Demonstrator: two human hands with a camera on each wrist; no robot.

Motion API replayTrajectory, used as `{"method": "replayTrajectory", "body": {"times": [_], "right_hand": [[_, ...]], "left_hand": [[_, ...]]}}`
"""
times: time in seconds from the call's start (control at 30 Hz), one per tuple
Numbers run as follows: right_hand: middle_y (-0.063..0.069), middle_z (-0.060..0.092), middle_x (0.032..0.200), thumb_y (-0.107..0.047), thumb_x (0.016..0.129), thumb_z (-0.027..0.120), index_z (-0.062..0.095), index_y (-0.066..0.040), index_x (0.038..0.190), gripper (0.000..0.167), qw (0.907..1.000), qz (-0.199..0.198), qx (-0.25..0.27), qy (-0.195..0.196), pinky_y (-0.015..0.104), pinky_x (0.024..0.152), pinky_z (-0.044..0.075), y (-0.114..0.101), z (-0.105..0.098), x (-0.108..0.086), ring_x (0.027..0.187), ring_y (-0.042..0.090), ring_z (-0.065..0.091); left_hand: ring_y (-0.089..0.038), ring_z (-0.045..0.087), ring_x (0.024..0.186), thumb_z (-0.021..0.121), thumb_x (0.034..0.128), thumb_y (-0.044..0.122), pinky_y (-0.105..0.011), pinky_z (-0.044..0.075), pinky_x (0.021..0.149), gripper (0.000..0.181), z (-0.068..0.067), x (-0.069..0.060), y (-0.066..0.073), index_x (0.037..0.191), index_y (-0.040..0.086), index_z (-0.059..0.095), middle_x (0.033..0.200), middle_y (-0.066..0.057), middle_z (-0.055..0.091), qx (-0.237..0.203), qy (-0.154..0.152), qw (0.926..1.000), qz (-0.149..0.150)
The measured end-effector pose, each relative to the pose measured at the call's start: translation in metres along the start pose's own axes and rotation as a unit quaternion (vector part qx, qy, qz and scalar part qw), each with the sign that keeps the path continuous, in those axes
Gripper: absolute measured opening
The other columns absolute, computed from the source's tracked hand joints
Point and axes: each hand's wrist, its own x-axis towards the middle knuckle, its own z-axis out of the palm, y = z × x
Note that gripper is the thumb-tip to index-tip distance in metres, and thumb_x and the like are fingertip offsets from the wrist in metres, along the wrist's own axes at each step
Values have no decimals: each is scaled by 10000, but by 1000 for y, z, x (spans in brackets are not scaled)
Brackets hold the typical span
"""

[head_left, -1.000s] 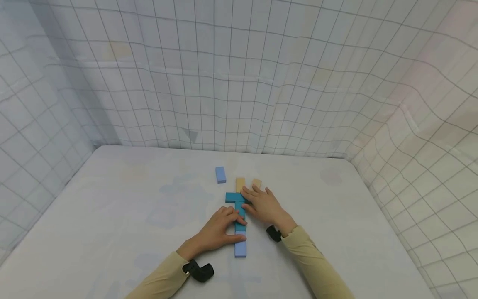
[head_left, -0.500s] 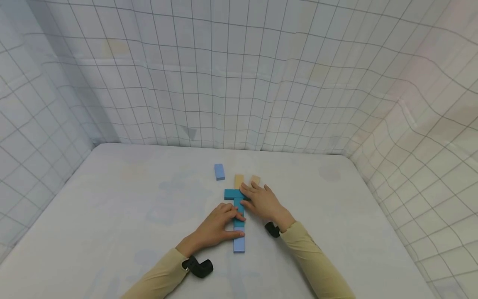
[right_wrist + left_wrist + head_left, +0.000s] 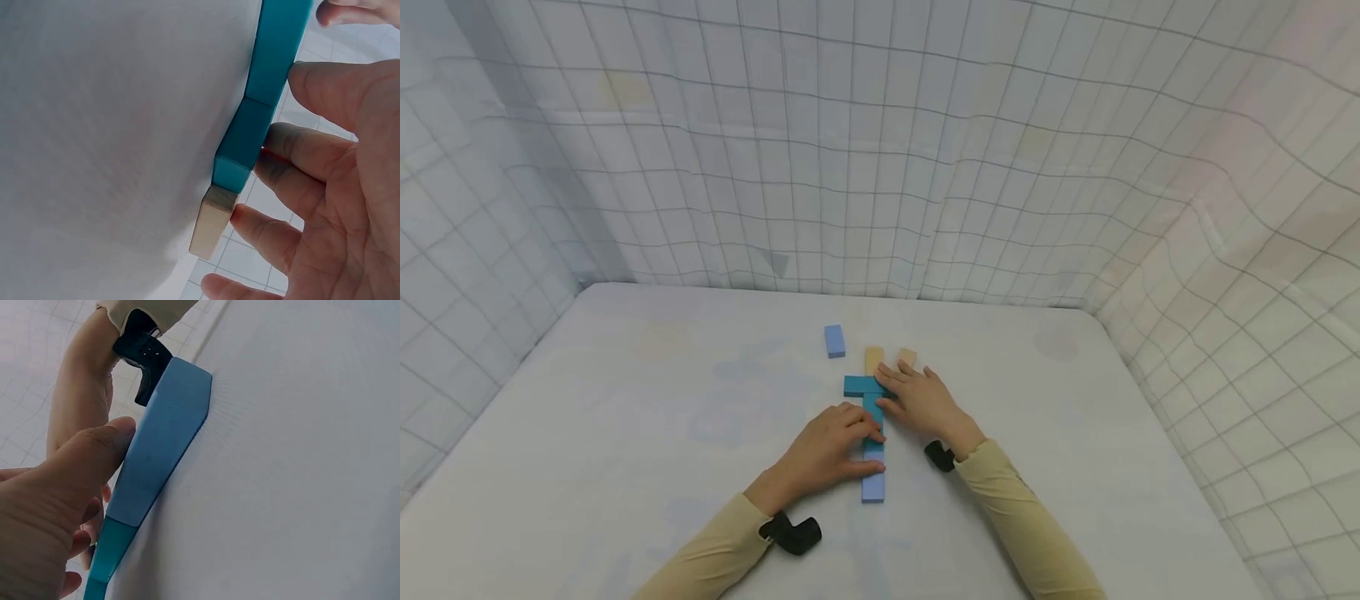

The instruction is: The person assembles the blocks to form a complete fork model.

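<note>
Flat blocks lie in a cross-like row on the white table in the head view. A light blue block [image 3: 873, 488] forms the near end, followed by teal blocks [image 3: 872, 408], a teal crosspiece [image 3: 854, 386] and a yellow block [image 3: 874, 360]. My left hand [image 3: 820, 446] reaches over the row from the left; its thumb touches the light blue block [image 3: 159, 437] and its loosely bent fingers lie at the teal part. From the right, my right hand [image 3: 928, 406] rests extended fingers on the crosspiece and by the wooden block [image 3: 214, 225], covering the crosspiece's right end.
A separate light blue block [image 3: 834, 341] lies beyond the row, to the left. A pale tan block [image 3: 907, 357] sits just past my right fingertips, partly covered. Gridded white curtains [image 3: 850, 167] enclose the table [image 3: 625, 400] at the back and sides.
The head view has shifted slightly, so everything sits a little higher and further left in it. Hands and blocks keep their places relative to each other.
</note>
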Motion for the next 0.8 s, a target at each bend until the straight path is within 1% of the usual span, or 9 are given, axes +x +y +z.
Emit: {"method": "replayTrajectory", "body": {"times": [0.17, 0.27, 0.3, 0.37, 0.47, 0.53, 0.63, 0.73, 0.8], "right_hand": [[-2, 367, 1470, -419, 982, 488, 401, -120, 1449, 562, 10000, 27, 10, -13, 562, 1029, 273, 0, 0, 1, 1364, 268, 291], [-3, 367, 1468, -417, 981, 491, 401, -113, 1448, 564, 10000, 13, 30, -7, 562, 1026, 278, 0, -1, 1, 1363, 270, 292], [-2, 371, 1466, -418, 980, 493, 405, -110, 1446, 565, 10000, -3, 17, 10, 564, 1022, 284, 0, -1, 1, 1360, 272, 297], [0, 374, 1464, -418, 979, 494, 407, -108, 1444, 566, 10000, -16, 1, 50, 566, 1015, 293, 0, -1, 1, 1357, 276, 304], [0, 382, 1459, -418, 977, 499, 408, -108, 1443, 568, 10000, -15, -10, 98, 566, 1009, 303, 1, -1, 1, 1353, 277, 313], [-3, 378, 1461, -420, 979, 492, 402, -111, 1447, 568, 10000, 10, -17, 87, 564, 1009, 304, 1, -1, 1, 1355, 276, 309], [-3, 382, 1459, -420, 981, 489, 404, -110, 1447, 566, 10000, 20, 17, 70, 564, 1008, 306, 1, -1, 2, 1354, 277, 309], [1, 389, 1456, -420, 979, 491, 408, -106, 1444, 567, 10000, 17, 41, 47, 564, 1008, 307, 0, -1, 2, 1353, 279, 312], [-1, 388, 1456, -424, 979, 490, 405, -107, 1445, 570, 10000, 20, 50, 17, 559, 1010, 307, 0, 0, 1, 1355, 276, 309]], "left_hand": [[-105, 533, 974, 777, 775, 415, -332, 436, 877, 297, -5, 6, 3, 961, 202, 687, 995, 90, 579, 386, 45, 9990, 241], [-99, 540, 938, 785, 779, 366, -318, 448, 843, 248, -9, 10, 2, 942, 204, 692, 968, 96, 582, 389, 2, 9991, 183], [-99, 545, 923, 785, 785, 341, -316, 455, 825, 225, -12, 12, 1, 935, 199, 696, 958, 93, 587, 347, 13, 9993, 100], [-97, 551, 884, 780, 800, 291, -309, 467, 784, 170, -18, 17, -4, 919, 198, 703, 931, 92, 595, 231, 108, 9994, -240], [-119, 580, 861, 757, 829, 232, -316, 484, 734, 112, -26, 24, -22, 913, 168, 719, 914, 66, 628, -69, 467, 9936, -1022], [-159, 603, 872, 728, 857, 213, -342, 491, 727, 101, -32, 30, -37, 925, 139, 728, 922, 27, 654, -261, 755, 9833, -1634], [-233, 619, 919, 686, 895, 229, -381, 495, 753, 164, -38, 36, -61, 963, 85, 725, 965, -54, 672, -581, 1112, 9604, -2488], [-298, 597, 997, 648, 922, 259, -441, 467, 835, 237, -41, 39, -79, 1019, 50, 706, 1050, -126, 654, -859, 1292, 9355, -3176], [-331, 565, 1053, 637, 927, 265, -469, 432, 886, 270, -42, 40, -86, 1063, 38, 688, 1116, -161, 628, -1025, 1333, 9213, -3507]]}}
